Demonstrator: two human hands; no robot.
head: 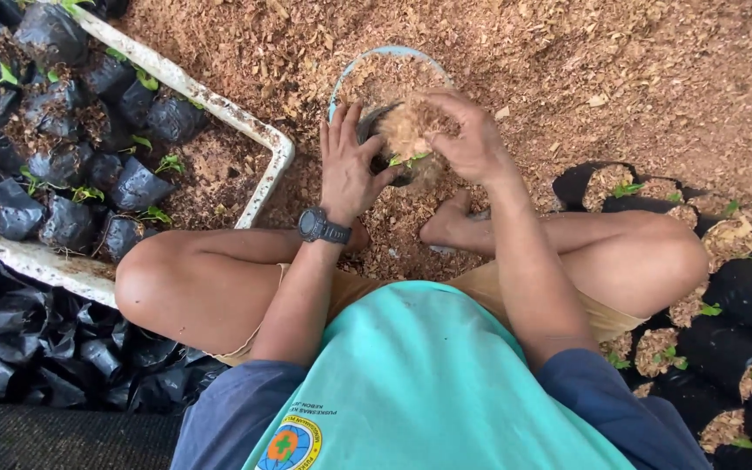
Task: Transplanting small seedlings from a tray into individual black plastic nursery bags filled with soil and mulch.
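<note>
I sit cross-legged on sawdust ground. My left hand (347, 161), with a dark watch on the wrist, rests flat against the side of a small black grow bag (386, 155) standing in front of my feet. My right hand (467, 135) presses a clump of brown sawdust (406, 129) into the bag's top. A small green seedling (409, 159) pokes out of the bag between my hands. Just behind the bag lies a round light-blue basin (347, 71) holding more sawdust.
A white-framed tray (219, 109) at the left holds several black grow bags with seedlings. Empty black bags (36, 348) lie heaped at the lower left. Filled bags with seedlings (741, 287) stand at the right. Sawdust (620, 78) covers the ground.
</note>
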